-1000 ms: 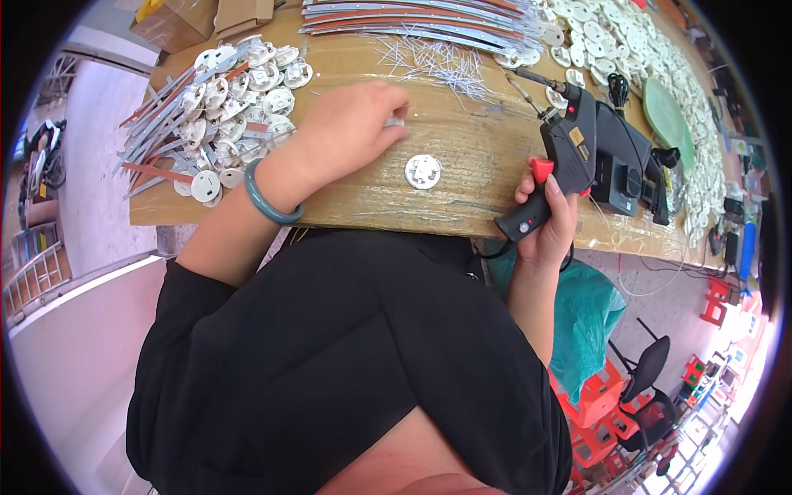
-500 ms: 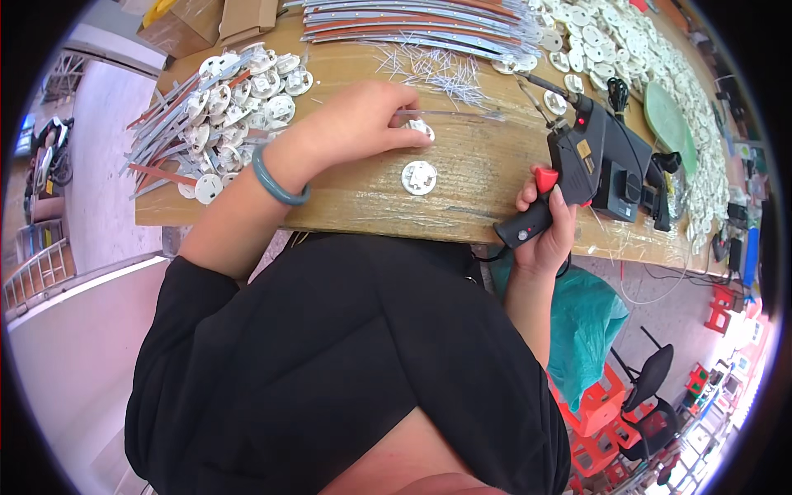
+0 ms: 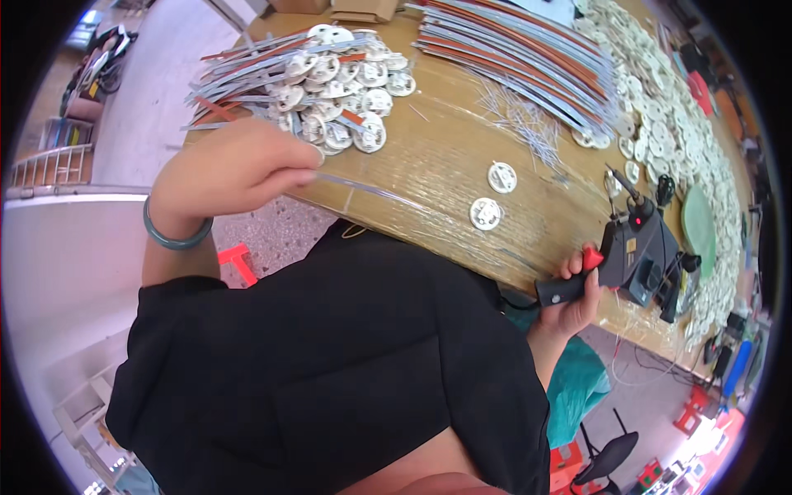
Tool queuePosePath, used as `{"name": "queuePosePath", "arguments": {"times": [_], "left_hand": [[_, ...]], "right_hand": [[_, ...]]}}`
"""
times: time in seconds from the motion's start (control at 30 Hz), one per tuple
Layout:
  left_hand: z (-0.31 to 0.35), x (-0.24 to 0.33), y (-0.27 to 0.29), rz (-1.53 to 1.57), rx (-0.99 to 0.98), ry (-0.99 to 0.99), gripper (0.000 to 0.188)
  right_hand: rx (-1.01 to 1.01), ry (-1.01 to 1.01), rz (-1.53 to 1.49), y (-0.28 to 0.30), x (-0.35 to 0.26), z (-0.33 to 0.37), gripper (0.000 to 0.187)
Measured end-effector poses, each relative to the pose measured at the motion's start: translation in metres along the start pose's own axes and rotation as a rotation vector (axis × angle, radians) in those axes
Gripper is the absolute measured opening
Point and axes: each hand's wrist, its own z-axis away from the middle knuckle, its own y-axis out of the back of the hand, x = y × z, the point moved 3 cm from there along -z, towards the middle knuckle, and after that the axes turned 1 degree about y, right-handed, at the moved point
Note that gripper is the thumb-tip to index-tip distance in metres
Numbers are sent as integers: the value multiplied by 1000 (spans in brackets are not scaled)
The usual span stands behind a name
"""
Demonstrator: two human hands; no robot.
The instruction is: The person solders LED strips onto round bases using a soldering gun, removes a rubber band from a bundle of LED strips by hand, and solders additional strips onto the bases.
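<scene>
My left hand (image 3: 260, 169), fingers pinched together, is over the table's front left edge. A thin pale strip (image 3: 367, 188) runs from its fingertips to the right, just above the wood. To the right, my right hand (image 3: 576, 301) is wrapped round the black handle of a soldering gun (image 3: 563, 289) with a red trigger; its tip points away from me. Between the hands, two round white discs lie on the table, a farther disc (image 3: 502, 176) and a nearer disc (image 3: 486, 214), both with small parts on their faces.
A heap of white discs with strips (image 3: 330, 78) is at the left. Behind are a bundle of long strips (image 3: 516, 58) and scattered thin white wires (image 3: 528, 124). Many discs (image 3: 660, 107) cover the right side, by a green plate (image 3: 699, 227) and a black device (image 3: 648, 268).
My left hand has moved left toward the table edge with the strip, leaving the disc it was touching on the table. The view has shifted; my right hand still grips the soldering gun.
</scene>
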Motion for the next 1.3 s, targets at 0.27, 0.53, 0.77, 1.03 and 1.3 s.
{"name": "queuePosePath", "arguments": {"times": [0.27, 0.53, 0.77, 1.03, 1.3], "left_hand": [[17, -81, -66, 525, 135, 288, 24], [53, -87, -43, 590, -10, 76, 22], [87, -166, -56, 384, 203, 338, 29], [48, -196, -45, 401, 380, 290, 25], [68, -170, -6, 298, 308, 337, 18]], "right_hand": [[13, 31, 179, -6, 3, -3, 47], [24, 66, 212, -5, 5, 1, 45], [10, 47, 226, -11, 4, -5, 45], [58, 76, 264, -12, 6, -2, 46], [8, 70, 273, -13, 3, -3, 46]]}}
